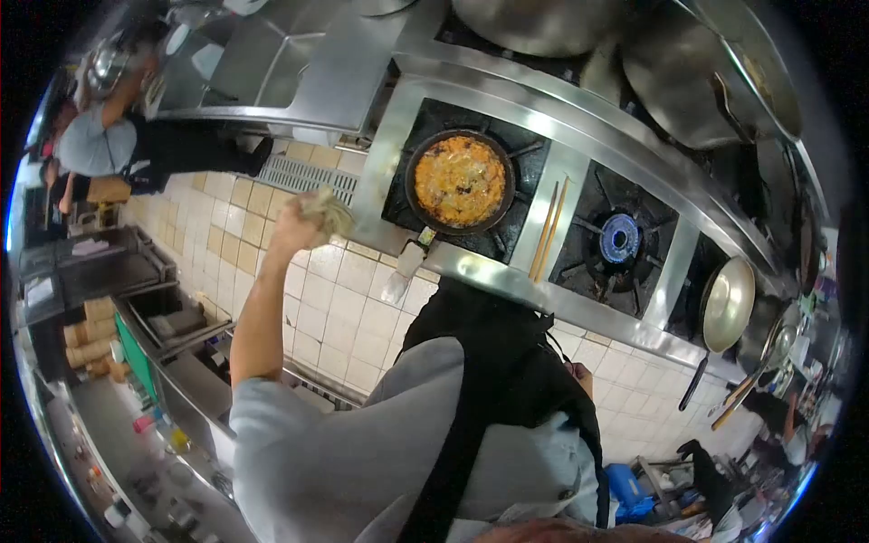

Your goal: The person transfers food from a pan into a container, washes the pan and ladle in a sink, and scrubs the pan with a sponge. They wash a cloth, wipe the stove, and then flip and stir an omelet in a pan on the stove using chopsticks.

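Observation:
My left hand (pixel 294 226) is closed on a pale, crumpled cloth (pixel 328 214), held out to the left of the stove. Right of it, a dark pan (pixel 511 176) of orange-yellow food (pixel 460 181) rests on the left burner. The pan's handle (pixel 407 267) points toward me and has something whitish around its end. My right hand (pixel 581 373) shows only partly beside my black apron, low and away from the stove; its fingers are mostly hidden. A pair of long chopsticks (pixel 549 231) lies on the steel strip between the burners.
A blue flame burns on the bare right burner (pixel 620 238). An empty pan (pixel 730 303) and ladles (pixel 778 348) are at the right. Large pots (pixel 679 81) stand behind. A steel sink (pixel 294 68) is upper left, near another person (pixel 100 140); more people are at lower right.

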`<state>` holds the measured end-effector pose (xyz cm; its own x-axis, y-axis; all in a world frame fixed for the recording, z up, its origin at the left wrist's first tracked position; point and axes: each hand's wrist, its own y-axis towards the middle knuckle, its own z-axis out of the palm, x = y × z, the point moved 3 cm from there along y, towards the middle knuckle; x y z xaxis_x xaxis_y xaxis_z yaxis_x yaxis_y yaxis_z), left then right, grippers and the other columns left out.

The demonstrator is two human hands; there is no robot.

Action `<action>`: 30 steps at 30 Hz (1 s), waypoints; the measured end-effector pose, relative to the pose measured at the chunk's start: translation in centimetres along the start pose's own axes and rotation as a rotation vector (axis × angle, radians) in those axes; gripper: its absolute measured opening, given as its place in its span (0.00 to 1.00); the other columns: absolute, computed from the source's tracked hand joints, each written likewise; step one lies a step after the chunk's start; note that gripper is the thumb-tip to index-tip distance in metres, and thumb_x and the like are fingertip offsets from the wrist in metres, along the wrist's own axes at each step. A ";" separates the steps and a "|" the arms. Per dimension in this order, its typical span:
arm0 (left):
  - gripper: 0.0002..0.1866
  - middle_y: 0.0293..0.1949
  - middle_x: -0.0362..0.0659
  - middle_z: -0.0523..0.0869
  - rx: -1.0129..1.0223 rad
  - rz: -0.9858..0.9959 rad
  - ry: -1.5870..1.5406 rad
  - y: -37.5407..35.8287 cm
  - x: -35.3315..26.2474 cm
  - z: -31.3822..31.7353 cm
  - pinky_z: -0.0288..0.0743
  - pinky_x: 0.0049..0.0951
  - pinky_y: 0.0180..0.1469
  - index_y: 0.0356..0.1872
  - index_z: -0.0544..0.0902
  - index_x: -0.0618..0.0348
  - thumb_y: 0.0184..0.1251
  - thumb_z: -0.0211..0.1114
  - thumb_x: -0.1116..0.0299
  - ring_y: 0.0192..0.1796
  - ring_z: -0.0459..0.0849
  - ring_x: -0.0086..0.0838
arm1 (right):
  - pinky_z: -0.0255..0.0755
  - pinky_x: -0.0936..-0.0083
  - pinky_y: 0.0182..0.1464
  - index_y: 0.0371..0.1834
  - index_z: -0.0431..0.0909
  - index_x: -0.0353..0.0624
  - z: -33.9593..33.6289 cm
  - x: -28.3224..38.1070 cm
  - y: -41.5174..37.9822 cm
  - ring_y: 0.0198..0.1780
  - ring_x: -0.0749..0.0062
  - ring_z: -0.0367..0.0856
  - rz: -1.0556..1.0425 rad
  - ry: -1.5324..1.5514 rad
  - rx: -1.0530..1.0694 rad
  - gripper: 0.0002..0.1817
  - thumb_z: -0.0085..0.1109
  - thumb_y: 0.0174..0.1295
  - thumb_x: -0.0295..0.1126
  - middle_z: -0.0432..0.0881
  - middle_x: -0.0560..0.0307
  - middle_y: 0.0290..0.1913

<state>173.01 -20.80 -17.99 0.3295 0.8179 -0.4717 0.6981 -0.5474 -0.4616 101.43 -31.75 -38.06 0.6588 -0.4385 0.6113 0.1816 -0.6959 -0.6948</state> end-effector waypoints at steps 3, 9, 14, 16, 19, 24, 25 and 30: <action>0.26 0.50 0.54 0.86 -0.269 0.385 -0.214 1.6 -5.9 -1.9 0.78 0.35 0.57 0.58 0.81 0.61 0.53 0.67 0.77 0.52 0.86 0.44 | 0.69 0.77 0.22 0.31 0.78 0.34 0.3 5.1 -3.1 0.19 0.76 0.76 0.070 -0.033 -0.058 0.18 0.58 0.72 0.40 0.77 0.60 0.21; 0.31 0.60 0.53 0.79 -0.372 1.034 0.067 5.8 -23.5 1.8 0.76 0.41 0.63 0.61 0.79 0.48 0.51 0.66 0.76 0.62 0.79 0.49 | 0.68 0.78 0.24 0.33 0.79 0.36 1.5 5.4 -4.4 0.21 0.79 0.74 0.075 0.011 -0.057 0.17 0.60 0.71 0.40 0.75 0.64 0.21; 0.34 0.66 0.49 0.75 -0.222 1.210 0.432 13.7 -31.8 12.1 0.68 0.41 0.70 0.66 0.76 0.43 0.54 0.63 0.79 0.68 0.74 0.45 | 0.64 0.79 0.30 0.34 0.80 0.36 3.0 9.0 -7.4 0.27 0.81 0.69 0.037 -0.074 -0.075 0.10 0.61 0.70 0.32 0.76 0.65 0.24; 0.33 0.66 0.49 0.75 -0.281 1.223 0.415 16.2 -31.7 13.9 0.67 0.40 0.71 0.67 0.76 0.43 0.57 0.61 0.79 0.68 0.74 0.44 | 0.69 0.74 0.32 0.32 0.79 0.35 3.1 7.4 -7.3 0.29 0.76 0.76 -0.010 0.005 -0.146 0.10 0.60 0.68 0.31 0.80 0.58 0.24; 0.31 0.67 0.48 0.75 -0.366 1.257 0.361 18.9 -29.3 14.3 0.67 0.40 0.71 0.70 0.73 0.40 0.64 0.54 0.78 0.68 0.74 0.43 | 0.72 0.72 0.33 0.30 0.79 0.33 2.7 5.5 -7.6 0.30 0.75 0.78 -0.047 -0.269 -0.123 0.13 0.60 0.68 0.33 0.82 0.51 0.25; 0.28 0.57 0.46 0.81 -0.583 0.999 0.658 25.3 -20.0 4.7 0.75 0.41 0.62 0.68 0.74 0.41 0.66 0.56 0.74 0.59 0.79 0.39 | 0.71 0.73 0.33 0.31 0.79 0.33 2.2 5.3 -8.2 0.29 0.77 0.77 -0.048 -0.257 -0.140 0.15 0.61 0.69 0.36 0.82 0.51 0.25; 0.26 0.53 0.45 0.83 -0.528 0.691 0.799 28.3 -17.4 2.8 0.74 0.41 0.62 0.65 0.76 0.41 0.66 0.57 0.72 0.58 0.80 0.39 | 0.71 0.73 0.32 0.31 0.80 0.33 2.6 8.1 -8.8 0.29 0.78 0.77 0.010 -0.145 -0.143 0.15 0.61 0.69 0.36 0.82 0.54 0.25; 0.23 0.55 0.54 0.84 -0.305 0.035 0.860 25.2 -8.0 -8.1 0.79 0.44 0.57 0.60 0.77 0.55 0.65 0.65 0.63 0.57 0.84 0.48 | 0.70 0.76 0.32 0.33 0.80 0.33 3.0 6.3 -9.1 0.29 0.80 0.76 -0.055 -0.011 -0.159 0.13 0.61 0.69 0.34 0.82 0.59 0.26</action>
<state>193.16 -39.65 -19.74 0.6284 0.7189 0.2973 0.7764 -0.6036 -0.1815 106.12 -26.42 -29.01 0.6589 -0.3918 0.6421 0.1001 -0.8003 -0.5911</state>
